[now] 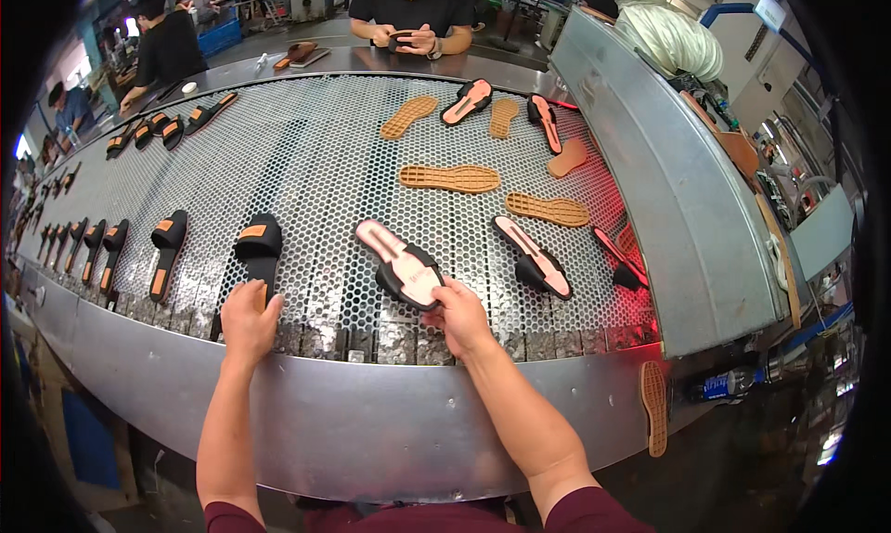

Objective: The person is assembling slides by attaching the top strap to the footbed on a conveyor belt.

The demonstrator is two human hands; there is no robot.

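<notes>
Hands (249, 322) (459, 315) on two slippers (406, 266).

A wide, curved conveyor belt (306, 152) of perforated metal mesh, edged by a smooth metal rim. Lying on it: a row of black slide sandals with orange insoles (102, 245) along the left side, a black sandal (257, 245) near the front edge, and a pink-soled sandal (406, 266) beside it. Further right sits another pink-soled sandal (535, 257). Tan rubber outsoles (450, 177) lie flat, tread up, across the middle and far right of the belt.
</notes>
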